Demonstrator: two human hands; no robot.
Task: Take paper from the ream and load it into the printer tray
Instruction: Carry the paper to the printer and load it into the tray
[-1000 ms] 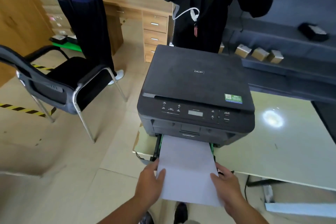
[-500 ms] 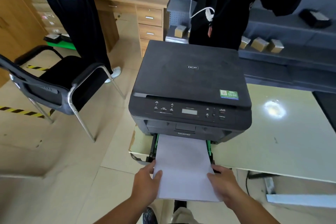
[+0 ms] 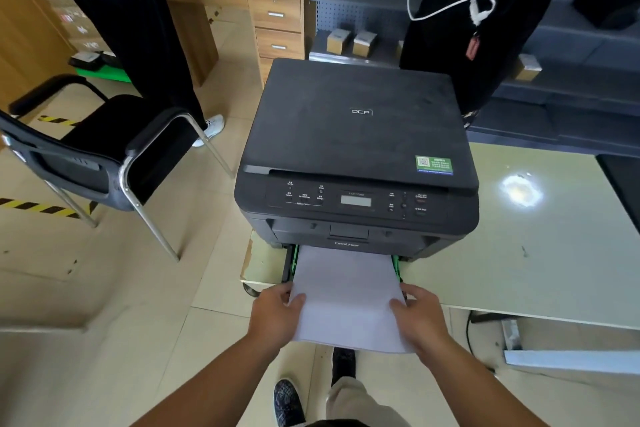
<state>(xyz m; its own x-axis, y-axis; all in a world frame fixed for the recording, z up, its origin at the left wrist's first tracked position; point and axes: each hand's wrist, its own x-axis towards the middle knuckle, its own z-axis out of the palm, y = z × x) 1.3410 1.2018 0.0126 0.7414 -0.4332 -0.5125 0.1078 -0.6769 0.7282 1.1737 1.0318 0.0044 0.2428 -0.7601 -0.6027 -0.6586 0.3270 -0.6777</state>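
A black printer (image 3: 353, 135) stands at the left end of a pale table (image 3: 540, 253). Its paper tray (image 3: 290, 262), with green guides, is pulled out at the front. A stack of white paper (image 3: 346, 295) lies with its far end inside the tray under the printer body, while the near end sticks out over the floor. My left hand (image 3: 275, 317) grips the stack's left edge and my right hand (image 3: 420, 317) grips its right edge. The ream is not in view.
A black office chair (image 3: 104, 156) stands on the floor to the left. Two people in dark clothes (image 3: 138, 28) (image 3: 460, 28) stand behind the printer. A wooden desk with drawers (image 3: 277, 21) and a dark shelf with small boxes (image 3: 349, 42) are at the back.
Both hands have pushed the paper further into the tray; less of the sheet shows in front of the printer. The view has shifted closer.
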